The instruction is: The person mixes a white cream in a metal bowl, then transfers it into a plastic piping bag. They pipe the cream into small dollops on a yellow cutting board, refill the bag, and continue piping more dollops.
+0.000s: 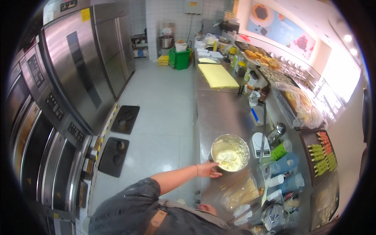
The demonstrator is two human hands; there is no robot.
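The steel mixing bowl [223, 144] of pale creamy mix [230, 158], on the worktop [217, 113] left of the digital scale [259, 141], could skid if nudged, the left hand [209, 170] having only a loosely spread grip against it, the right hand's [207, 208] impossible to tell.

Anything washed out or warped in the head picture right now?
Head view: the window at right is blown out white, the wall poster looks hazy, the steel ovens bend near the black fisheye rim; the metal bowl reads fairly clearly.

Dark grey sleeve [131, 194], tan strap [158, 220], possibly wristband [196, 170]
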